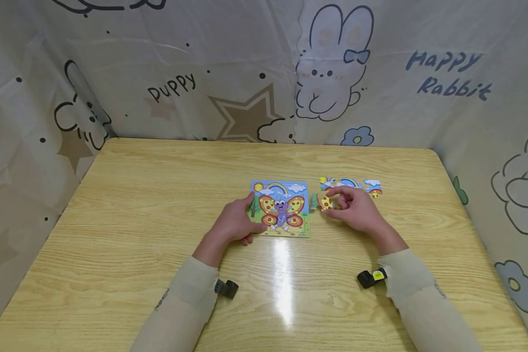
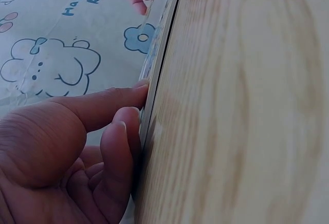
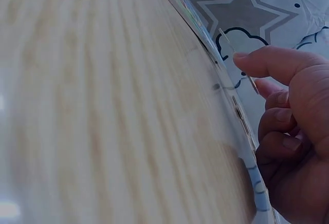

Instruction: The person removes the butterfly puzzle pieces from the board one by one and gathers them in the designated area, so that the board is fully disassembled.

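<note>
A square butterfly jigsaw puzzle board (image 1: 281, 208), printed with a sun and a rainbow, lies flat near the middle of the table. My left hand (image 1: 234, 221) grips it by its left side, the thumb over the lower left corner. In the left wrist view, that hand (image 2: 67, 152) has its thumb on the board's edge. To the right of the board, my right hand (image 1: 356, 208) pinches a puzzle piece (image 1: 324, 202) with yellow, red and green print. From the right wrist, this thin piece shows edge-on, tilted above the table, between thumb and forefinger.
Several loose puzzle pieces (image 1: 373, 186) lie in a row beyond my right hand, partly hidden by it. The wooden table (image 1: 158, 195) ends at a printed cloth (image 1: 237, 73) hanging behind and on both sides. A small black camera (image 1: 371, 277) sits on the right wrist.
</note>
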The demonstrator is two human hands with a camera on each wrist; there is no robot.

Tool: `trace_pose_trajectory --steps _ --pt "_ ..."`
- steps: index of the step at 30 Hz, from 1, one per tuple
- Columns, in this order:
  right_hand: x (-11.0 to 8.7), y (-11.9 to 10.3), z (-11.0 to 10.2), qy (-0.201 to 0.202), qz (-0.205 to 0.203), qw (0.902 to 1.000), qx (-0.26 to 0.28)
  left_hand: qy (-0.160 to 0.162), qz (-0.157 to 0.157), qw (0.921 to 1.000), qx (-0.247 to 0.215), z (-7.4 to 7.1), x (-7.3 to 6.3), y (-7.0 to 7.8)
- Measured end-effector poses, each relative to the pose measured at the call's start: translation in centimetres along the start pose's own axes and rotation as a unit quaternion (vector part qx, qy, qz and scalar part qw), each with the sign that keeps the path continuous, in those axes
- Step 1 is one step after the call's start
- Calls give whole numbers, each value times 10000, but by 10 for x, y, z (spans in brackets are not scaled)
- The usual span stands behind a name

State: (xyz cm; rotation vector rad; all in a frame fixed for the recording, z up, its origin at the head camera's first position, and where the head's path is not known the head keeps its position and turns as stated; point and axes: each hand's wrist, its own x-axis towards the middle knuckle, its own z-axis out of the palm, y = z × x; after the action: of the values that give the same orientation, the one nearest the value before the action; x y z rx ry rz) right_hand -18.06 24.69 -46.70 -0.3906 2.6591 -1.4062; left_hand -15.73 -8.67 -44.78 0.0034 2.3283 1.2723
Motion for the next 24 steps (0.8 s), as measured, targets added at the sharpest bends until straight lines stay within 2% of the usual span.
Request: trace_pose_trajectory --steps 17,20,24 --pt "-2 12 -19 -208 146 9992 -305 14 40 10000 22 0 0 -1" --pt "-5 -1 -21 -282 109 9990 -344 10 28 10000 34 0 0 0" --pt "-4 -3 -21 -374 159 9985 -372 -1 15 10000 40 0 0 0"
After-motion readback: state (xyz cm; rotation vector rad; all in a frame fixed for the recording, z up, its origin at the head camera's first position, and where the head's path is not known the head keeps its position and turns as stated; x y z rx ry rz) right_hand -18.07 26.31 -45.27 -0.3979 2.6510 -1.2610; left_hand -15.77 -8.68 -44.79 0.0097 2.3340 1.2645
